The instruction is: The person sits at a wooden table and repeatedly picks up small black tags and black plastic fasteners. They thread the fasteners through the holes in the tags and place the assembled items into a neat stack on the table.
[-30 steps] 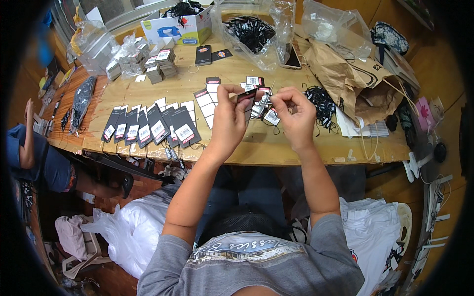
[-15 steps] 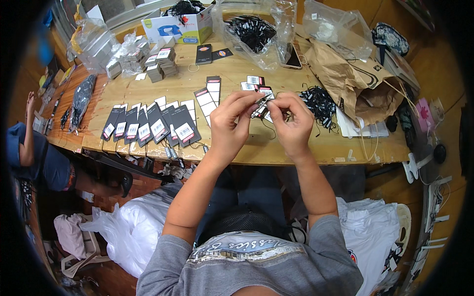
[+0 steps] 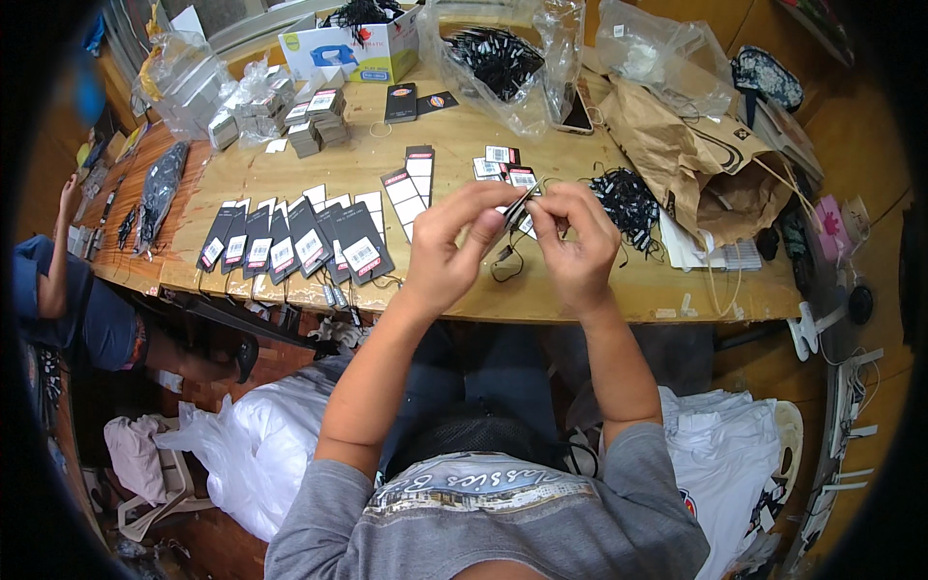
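Note:
In front of me, near the table's edge, my left hand pinches dark hang tags, seen nearly edge-on. Close against it, my right hand has its fingertips closed on a black tag string, whose loop dangles between the hands. The exact meeting of string and tags is hidden by my fingers. Beyond them lie loose tags with barcode labels. Right of my right hand is a heap of black strings. Left of my left hand, a fanned row of black tags has strings hanging over the edge.
White-and-black tags lie beyond my left hand. Tag stacks, a printed box and a plastic bag of strings stand farther back. A brown paper bag and a phone are at right. Another person's arm shows far left.
The tags in my left hand have tilted and now show more edge-on. The string loop hangs lower and wider between my hands. My right hand has shifted slightly right.

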Demonstrator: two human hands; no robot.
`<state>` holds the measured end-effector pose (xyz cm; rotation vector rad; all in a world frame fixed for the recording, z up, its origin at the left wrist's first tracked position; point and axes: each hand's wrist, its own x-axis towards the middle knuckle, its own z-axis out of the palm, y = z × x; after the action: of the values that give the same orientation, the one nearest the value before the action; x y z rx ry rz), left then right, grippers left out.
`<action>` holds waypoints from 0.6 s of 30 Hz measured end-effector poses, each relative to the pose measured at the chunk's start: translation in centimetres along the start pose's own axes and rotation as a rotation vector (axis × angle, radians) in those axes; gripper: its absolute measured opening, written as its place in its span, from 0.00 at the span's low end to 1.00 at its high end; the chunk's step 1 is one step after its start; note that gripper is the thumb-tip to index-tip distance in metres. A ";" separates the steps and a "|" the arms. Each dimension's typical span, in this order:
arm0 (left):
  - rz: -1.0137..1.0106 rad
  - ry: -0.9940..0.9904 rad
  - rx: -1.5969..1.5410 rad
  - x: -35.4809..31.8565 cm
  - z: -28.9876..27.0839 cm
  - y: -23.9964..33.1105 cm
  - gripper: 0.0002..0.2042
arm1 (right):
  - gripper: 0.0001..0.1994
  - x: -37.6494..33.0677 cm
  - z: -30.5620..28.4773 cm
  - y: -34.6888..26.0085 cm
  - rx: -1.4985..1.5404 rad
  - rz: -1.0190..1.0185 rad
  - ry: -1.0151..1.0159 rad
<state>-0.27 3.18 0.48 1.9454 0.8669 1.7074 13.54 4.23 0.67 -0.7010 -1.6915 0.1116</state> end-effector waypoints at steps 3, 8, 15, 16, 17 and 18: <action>-0.338 -0.009 -0.446 0.4 -0.4 -0.3 0.04 | 0.06 0.2 0.0 0.5 0.006 -0.048 -0.059; -0.443 0.007 -0.546 0.5 0.1 -1.2 0.03 | 0.06 0.3 0.0 0.7 0.018 -0.057 -0.104; -0.360 0.129 -0.459 -0.1 1.7 -2.5 0.03 | 0.03 0.1 0.5 1.2 0.188 0.202 -0.274; -0.333 0.163 -0.415 0.0 1.6 -2.7 0.02 | 0.03 -0.2 0.6 2.1 0.291 0.312 -0.341; -0.302 0.195 -0.369 0.3 1.2 -2.9 0.02 | 0.03 -0.4 0.5 2.7 0.395 0.418 -0.405; -0.271 0.227 -0.323 0.6 0.7 -3.1 0.02 | 0.04 -0.6 0.3 2.9 0.503 0.511 -0.425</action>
<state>-0.07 5.91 -1.23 1.3795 0.8283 1.7949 14.41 6.37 -1.17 -0.7378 -1.7372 1.0706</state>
